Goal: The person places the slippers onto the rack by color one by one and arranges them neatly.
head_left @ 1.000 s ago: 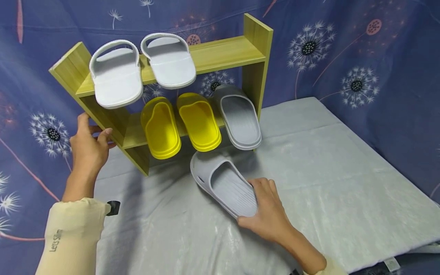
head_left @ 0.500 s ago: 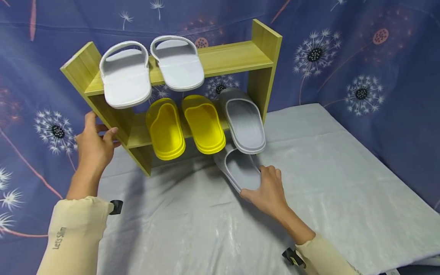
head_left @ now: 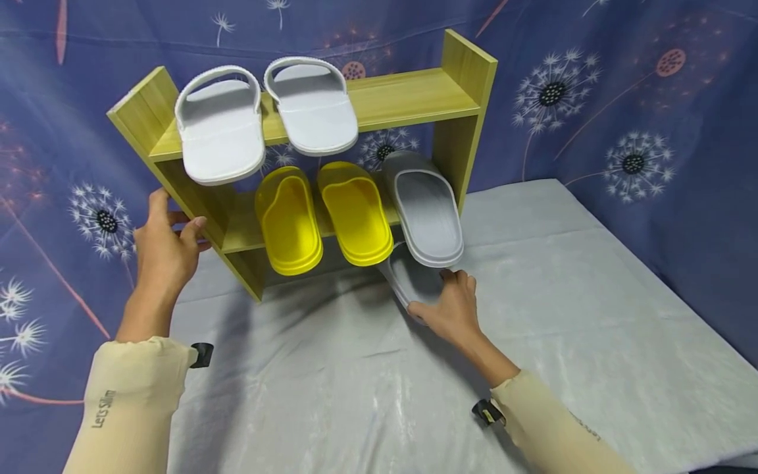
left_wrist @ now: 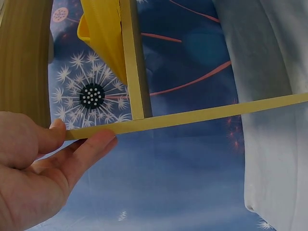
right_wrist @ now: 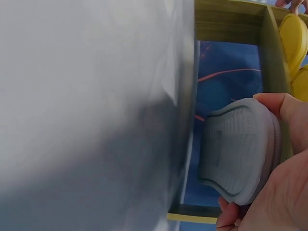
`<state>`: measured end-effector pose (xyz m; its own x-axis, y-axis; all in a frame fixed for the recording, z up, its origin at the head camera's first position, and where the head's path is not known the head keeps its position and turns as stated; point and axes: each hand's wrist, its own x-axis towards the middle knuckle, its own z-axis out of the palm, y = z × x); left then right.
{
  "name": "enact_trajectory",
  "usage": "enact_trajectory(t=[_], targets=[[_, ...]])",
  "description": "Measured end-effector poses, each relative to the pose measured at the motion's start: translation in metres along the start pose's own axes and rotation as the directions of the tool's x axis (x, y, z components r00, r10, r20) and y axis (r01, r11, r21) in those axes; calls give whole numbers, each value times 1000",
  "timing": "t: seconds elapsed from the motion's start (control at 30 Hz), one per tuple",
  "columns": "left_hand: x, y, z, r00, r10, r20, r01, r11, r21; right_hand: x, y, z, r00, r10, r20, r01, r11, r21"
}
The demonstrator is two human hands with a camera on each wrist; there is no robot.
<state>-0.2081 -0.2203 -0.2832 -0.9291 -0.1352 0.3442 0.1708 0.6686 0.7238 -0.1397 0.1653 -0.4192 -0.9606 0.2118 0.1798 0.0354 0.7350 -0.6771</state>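
My left hand (head_left: 166, 257) grips the left side panel of a wooden shoe rack (head_left: 414, 99); in the left wrist view the thumb and fingers lie on either side of the panel's edge (left_wrist: 192, 118). With my right hand (head_left: 453, 308) I hold a grey slipper (head_left: 414, 278) by its heel, thumb on one side and fingers on the other. Its toe end is under the lower shelf, partly hidden behind a second grey slipper (head_left: 429, 214). The right wrist view shows the underside of the held slipper (right_wrist: 236, 144), tilted up off the cloth.
Two yellow slippers (head_left: 291, 227) stand on the lower shelf, left of the grey one. On the top shelf are two white slippers (head_left: 222, 141), their ends jutting over the front edge. Grey cloth (head_left: 568, 316) covers the surface; a blue dandelion-print curtain (head_left: 592, 118) hangs behind.
My right hand has pushed the grey slipper forward, from in front of the rack to under the lower shelf. The left hand keeps its grip on the side panel.
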Motion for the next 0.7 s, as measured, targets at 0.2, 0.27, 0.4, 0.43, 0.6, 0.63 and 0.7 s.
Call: enact_trajectory(t=[0.2,0.27,0.4,0.43,0.6,0.63,0.7], targets=[[-2,2,-1,1000,9,-5,-9,1000,19,16,1,15,1000,7,-22,-7,1000,13],[-2,3,-1,1000,7,-5,-7,1000,24,20,0,20,1000,24,-18,-24,1000,2],[-2,4,-2,1000,2,-8,-2,1000,28,27,-3,30,999,47,-20,-46,999,3],[-2,4,-2,1000,1,-5,-1,1000,24,29,-4,32,999,45,-25,-45,999,10],[-3,5,-3,1000,0,5,0,1000,20,36,-5,40,998,56,-33,-56,998,20],[-4,5,-3,1000,2,4,-2,1000,21,37,-5,41,997,69,-19,-69,998,9],[-4,6,-3,1000,6,0,-6,1000,22,39,-4,44,995,99,8,-99,995,-3]])
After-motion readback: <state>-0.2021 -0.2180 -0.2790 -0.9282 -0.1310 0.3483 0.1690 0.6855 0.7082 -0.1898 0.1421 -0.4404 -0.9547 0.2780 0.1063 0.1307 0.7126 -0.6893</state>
